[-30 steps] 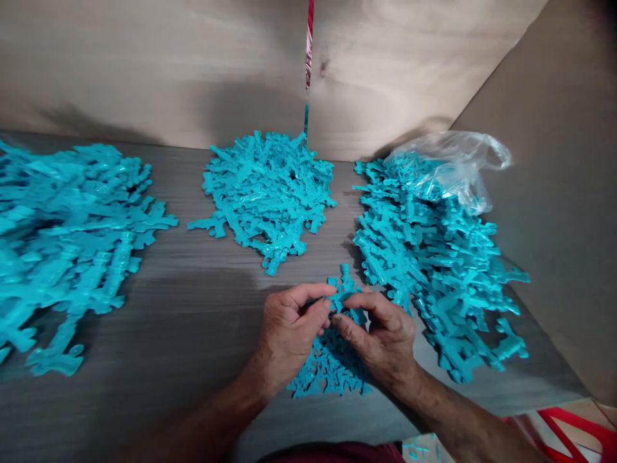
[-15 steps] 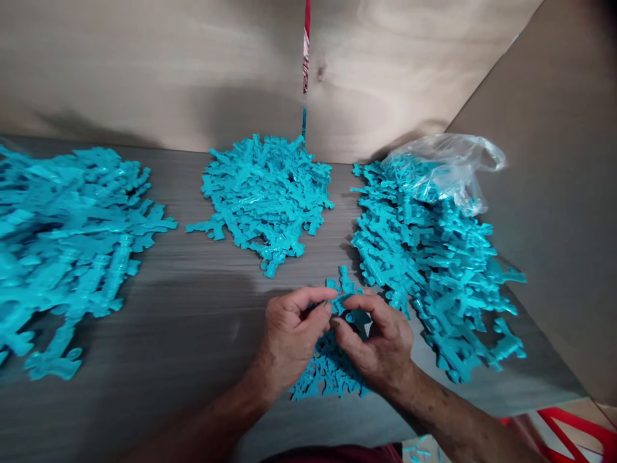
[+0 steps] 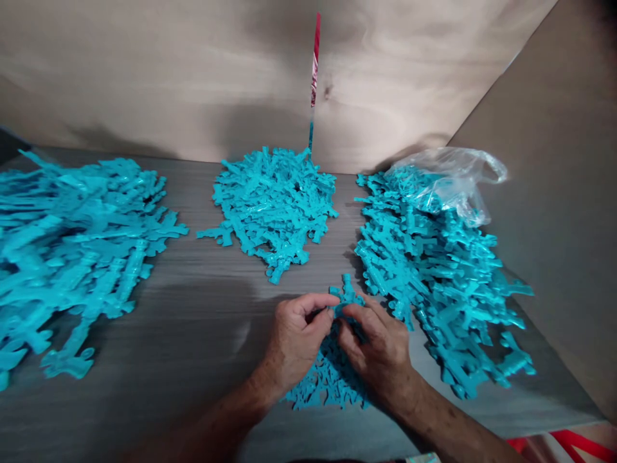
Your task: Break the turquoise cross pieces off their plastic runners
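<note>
Thumb and forefinger of my left hand [image 3: 301, 334] are pinched together on a flat turquoise cut-out piece [image 3: 348, 292] with a knobbed, jigsaw-like outline. My right hand [image 3: 376, 337] has its fingers curled onto the same piece from the other side, its thumb partly behind it. The piece's top sticks up above my fingertips; its lower part is hidden by my hands. Under and in front of my hands lies a low heap of small turquoise scraps [image 3: 328, 382], partly covered by my right wrist.
Three piles of similar turquoise pieces stand on the grey wood-grain table [image 3: 193, 347]: a left pile [image 3: 81, 238], a middle pile [image 3: 274, 206] and a right pile [image 3: 429, 270]. A clear plastic bag [image 3: 463, 173] lies on the right one. A wooden panel [image 3: 168, 77] rises behind.
The view has shifted slightly, so the piles sit lower and further right. My right thumb and forefinger have drawn closer in on the piece. My left hand keeps its pinch.
</note>
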Motion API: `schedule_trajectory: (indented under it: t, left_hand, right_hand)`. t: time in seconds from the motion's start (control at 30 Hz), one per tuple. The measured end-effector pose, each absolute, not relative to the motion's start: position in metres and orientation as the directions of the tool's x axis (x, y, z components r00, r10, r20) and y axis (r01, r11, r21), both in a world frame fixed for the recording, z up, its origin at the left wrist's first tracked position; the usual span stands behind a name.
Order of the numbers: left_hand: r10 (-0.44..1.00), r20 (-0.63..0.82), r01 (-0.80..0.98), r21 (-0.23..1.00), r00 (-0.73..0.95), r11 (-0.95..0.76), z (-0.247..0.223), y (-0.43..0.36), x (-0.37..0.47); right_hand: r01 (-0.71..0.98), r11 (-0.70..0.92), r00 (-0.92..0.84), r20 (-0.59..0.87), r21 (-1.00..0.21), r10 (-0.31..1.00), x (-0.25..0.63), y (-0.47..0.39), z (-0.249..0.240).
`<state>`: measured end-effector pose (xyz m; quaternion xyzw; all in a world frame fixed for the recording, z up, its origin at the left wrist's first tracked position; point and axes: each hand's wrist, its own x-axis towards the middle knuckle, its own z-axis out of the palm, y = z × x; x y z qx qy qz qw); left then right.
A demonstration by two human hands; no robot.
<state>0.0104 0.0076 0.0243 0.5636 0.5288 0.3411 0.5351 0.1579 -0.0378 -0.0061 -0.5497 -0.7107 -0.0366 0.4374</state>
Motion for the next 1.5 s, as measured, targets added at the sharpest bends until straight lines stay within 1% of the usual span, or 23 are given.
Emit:
schedule_trajectory:
  t: [0.1, 0.17, 0.3, 0.37, 0.4, 0.47, 0.53, 0.6, 0.63, 0.67, 0.7, 0.73, 0.8, 0.83, 0.87, 0.9, 0.97, 1.03, 1.1, 1.2, 1.33, 1.5]
  left_hand:
    - [0.974, -0.159, 0.21, 0.97, 0.163, 0.123, 0.019, 0.018, 0.004]
    - [0.992, -0.111, 0.209, 0.973, 0.067, 0.095, 0.019, 0.033, -0.004]
    - [0.989, 0.0, 0.246, 0.969, -0.147, 0.036, 0.024, 0.079, -0.019]
    - [0.981, 0.023, 0.319, 0.947, -0.192, 0.04, 0.024, 0.105, -0.026]
    - [0.981, 0.059, 0.381, 0.924, -0.186, 0.016, 0.024, 0.116, -0.028]
    - [0.968, 0.216, 0.554, 0.825, -0.131, -0.109, 0.022, 0.132, -0.032]
    - [0.918, 0.396, 0.707, 0.653, -0.011, -0.273, 0.022, 0.136, -0.033]
    - [0.831, 0.542, 0.785, 0.457, 0.128, -0.418, 0.025, 0.127, -0.029]
    - [0.797, 0.575, 0.798, 0.387, 0.183, -0.462, 0.026, 0.117, -0.025]
    - [0.774, 0.574, 0.782, 0.341, 0.266, -0.522, 0.028, 0.105, -0.021]
    - [0.755, 0.524, 0.731, 0.319, 0.395, -0.604, 0.03, 0.092, -0.016]
    - [0.719, 0.437, 0.66, 0.309, 0.541, -0.685, 0.031, 0.079, -0.01]
    - [0.651, 0.23, 0.597, 0.266, 0.723, -0.757, 0.032, 0.055, 0.0]
    - [0.633, 0.114, 0.598, 0.238, 0.765, -0.765, 0.033, 0.046, 0.004]
    - [0.636, 0.051, 0.613, 0.217, 0.77, -0.76, 0.033, 0.039, 0.008]
    - [0.645, 0.0, 0.632, 0.201, 0.764, -0.749, 0.032, 0.035, 0.011]
    - [0.665, -0.051, 0.661, 0.182, 0.745, -0.728, 0.032, 0.032, 0.015]
    - [0.663, -0.072, 0.663, 0.189, 0.745, -0.725, 0.031, 0.032, 0.016]
    - [0.658, -0.067, 0.655, 0.22, 0.75, -0.723, 0.029, 0.032, 0.015]
    - [0.685, -0.003, 0.658, 0.283, 0.728, -0.698, 0.024, 0.03, 0.009]
    - [0.724, 0.107, 0.667, 0.316, 0.682, -0.675, 0.018, 0.027, -0.001]
    - [0.697, 0.163, 0.592, 0.416, 0.698, -0.69, 0.02, 0.029, -0.012]
  right_hand:
    - [0.792, 0.364, 0.021, 0.618, -0.49, 0.786, 0.167, -0.034, -0.004]
    - [0.791, 0.325, 0.08, 0.616, -0.517, 0.784, 0.175, -0.03, -0.002]
    - [0.833, 0.197, 0.174, 0.583, -0.517, 0.794, 0.193, -0.023, -0.001]
    - [0.848, 0.152, 0.184, 0.552, -0.507, 0.813, 0.199, -0.02, -0.003]
    - [0.851, 0.138, 0.189, 0.54, -0.507, 0.82, 0.201, -0.019, -0.004]
    - [0.85, 0.117, 0.198, 0.517, -0.514, 0.833, 0.204, -0.017, -0.006]
    - [0.848, 0.107, 0.196, 0.494, -0.52, 0.847, 0.204, -0.017, -0.006]
    - [0.848, 0.107, 0.179, 0.47, -0.519, 0.864, 0.203, -0.018, -0.005]
    - [0.846, 0.108, 0.171, 0.458, -0.522, 0.872, 0.203, -0.019, -0.004]
    - [0.844, 0.108, 0.164, 0.444, -0.526, 0.881, 0.203, -0.019, -0.004]
    - [0.839, 0.105, 0.161, 0.429, -0.533, 0.889, 0.203, -0.019, -0.003]
    - [0.835, 0.099, 0.161, 0.412, -0.542, 0.897, 0.203, -0.02, -0.004]
    - [0.821, 0.081, 0.162, 0.367, -0.565, 0.916, 0.205, -0.02, -0.004]
    - [0.809, 0.074, 0.157, 0.336, -0.583, 0.929, 0.205, -0.02, -0.004]
    - [0.792, 0.072, 0.145, 0.301, -0.606, 0.943, 0.206, -0.021, -0.004]
    - [0.773, 0.076, 0.119, 0.262, -0.63, 0.958, 0.206, -0.021, -0.002]
    - [0.735, 0.101, 0.027, 0.177, -0.67, 0.984, 0.207, -0.024, 0.004]
    - [0.72, 0.135, -0.106, 0.085, -0.681, 0.991, 0.205, -0.027, 0.013]
    - [0.722, 0.178, -0.248, -0.009, -0.668, 0.969, 0.203, -0.03, 0.022]
    - [0.758, 0.259, -0.39, -0.098, -0.599, 0.916, 0.199, -0.036, 0.032]
    - [0.811, 0.36, -0.474, -0.158, -0.462, 0.866, 0.196, -0.039, 0.038]
    - [0.859, 0.381, -0.47, -0.228, -0.343, 0.853, 0.195, -0.039, 0.042]
